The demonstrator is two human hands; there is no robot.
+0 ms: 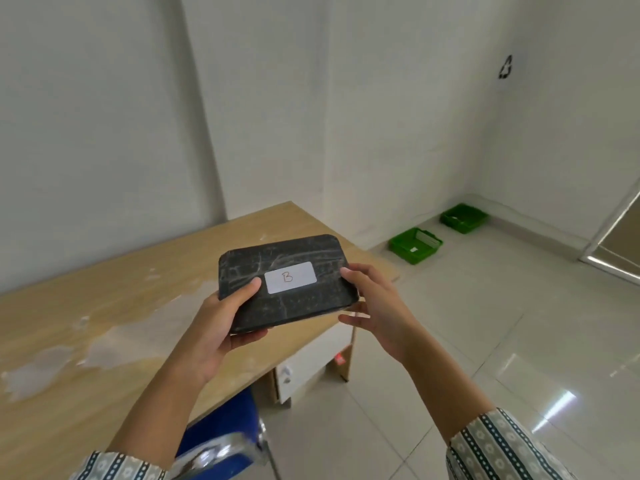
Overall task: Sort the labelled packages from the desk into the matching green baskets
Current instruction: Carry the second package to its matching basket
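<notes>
While both hands clasped it by its short ends, the package hung in the air above the desk's right corner, its broad face tilted up to the camera. The left hand was closed on the left end, thumb laid flat on top beside the label and fingers curled beneath; the right hand pinched the right end, thumb tip on the top edge and fingers spread under the lower corner. The package was a flat, dark rectangle with rounded corners, wrapped in glossy film that showed pale creases and scuffs. Its white label, a rounded rectangle near the middle, carried a handwritten "B". Both forearms came out of sleeves of patterned cloth, striped and dotted in dark and pale tones. Below, the desk had a light wood-grain top, worn to whitish patches where the surface had peeled, and a pale drawer unit under its right end. A blue chair with a shiny metal frame stood just beside the desk's near edge. On the glossy tiled floor, against the far wall, sat two green baskets with slatted plastic walls: the nearer basket held a white card leaning at its rim and a small white scrap inside, while what lay in the corner basket was too small to tell.
</notes>
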